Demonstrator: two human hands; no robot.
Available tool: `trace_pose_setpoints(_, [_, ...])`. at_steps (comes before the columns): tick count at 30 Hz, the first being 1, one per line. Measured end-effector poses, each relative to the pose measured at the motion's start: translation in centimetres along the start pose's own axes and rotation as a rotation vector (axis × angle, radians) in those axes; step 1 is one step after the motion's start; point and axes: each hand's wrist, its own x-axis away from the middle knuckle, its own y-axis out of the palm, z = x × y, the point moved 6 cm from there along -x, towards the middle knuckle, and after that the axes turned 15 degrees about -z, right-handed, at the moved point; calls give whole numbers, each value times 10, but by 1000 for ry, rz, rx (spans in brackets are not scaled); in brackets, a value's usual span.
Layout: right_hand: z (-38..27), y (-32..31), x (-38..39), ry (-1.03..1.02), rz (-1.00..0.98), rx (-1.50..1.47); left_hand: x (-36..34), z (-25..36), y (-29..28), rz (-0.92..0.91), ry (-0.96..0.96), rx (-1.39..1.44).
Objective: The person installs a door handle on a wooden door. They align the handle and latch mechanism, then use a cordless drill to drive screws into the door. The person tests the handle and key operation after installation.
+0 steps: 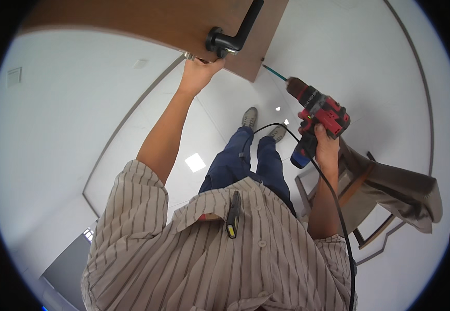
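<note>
A brown wooden door (116, 20) with a black lever handle (238, 36) fills the top of the head view. My left hand (199, 72) is closed at the door just below the handle, by small silver metal hardware (188, 56); what its fingers grip is partly hidden. My right hand (324, 142) grips a red and black cordless drill (328, 116) with a blue base. Its long teal-shafted bit (274, 71) points up-left at a small fitting (262, 59) on the door, its tip at or very near it; contact is unclear.
A chair (375, 181) with dark fabric draped on it stands at my right. A black cable (333, 197) runs past the drill and my right arm. My shoes (250, 116) are on white tiles (152, 124). White walls (54, 129) are on both sides.
</note>
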Motion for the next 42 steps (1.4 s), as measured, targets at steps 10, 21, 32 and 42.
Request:
trace_pose_setpoints(10, [-44,-58,78,41,368,153,-22,-31,35,241,-22,-124])
trace_pose_setpoints(21, [-17,-36,60,268,536,835,62,12,190,-625,31,284])
trace_pose_setpoints(32, [14,-41,24,764,238,1266,82,9,204,-1052,-39,-265])
trace_pose_setpoints(42, [104,9,-36,560,-125,1056,72,-167,79,-161,-453,753])
